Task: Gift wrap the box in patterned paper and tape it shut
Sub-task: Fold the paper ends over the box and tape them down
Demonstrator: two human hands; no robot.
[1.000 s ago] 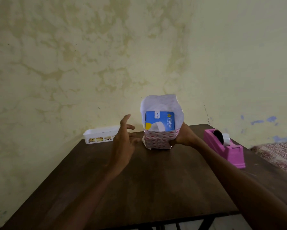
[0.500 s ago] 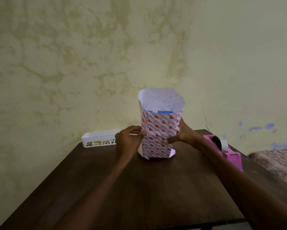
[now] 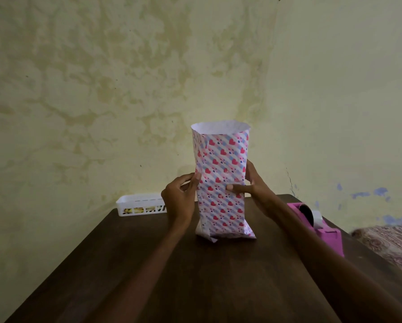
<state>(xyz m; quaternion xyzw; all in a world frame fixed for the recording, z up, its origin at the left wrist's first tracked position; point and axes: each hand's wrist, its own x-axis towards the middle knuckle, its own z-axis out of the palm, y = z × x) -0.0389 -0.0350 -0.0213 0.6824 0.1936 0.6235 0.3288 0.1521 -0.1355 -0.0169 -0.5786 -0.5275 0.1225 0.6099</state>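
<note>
Both hands have closed on the parcel since a second ago, when the left one hung free beside it and the blue box showed above the folded-down front. Now the heart-patterned paper [image 3: 221, 178] stands as a tall upright sleeve at the far middle of the dark wooden table [image 3: 195, 280]. Its mouth is open at the top, with the white inner side showing, and the box is hidden inside it.

The left hand [image 3: 179, 197] is at the sleeve's left edge, its fingers curled and its fingertips pinching the paper there. The right hand [image 3: 256, 183] grips the right side, with the thumb laid flat across the front face and the fingers out of sight behind. At the bottom the paper flares out in loose folds on the tabletop.

A white slotted basket [image 3: 139, 205] sits at the table's far edge against the stained wall, left of the parcel. A pink tape dispenser [image 3: 323, 231] stands near the right edge, well apart from the parcel. Patterned cloth [image 3: 391, 243] lies beyond the table on the right.
</note>
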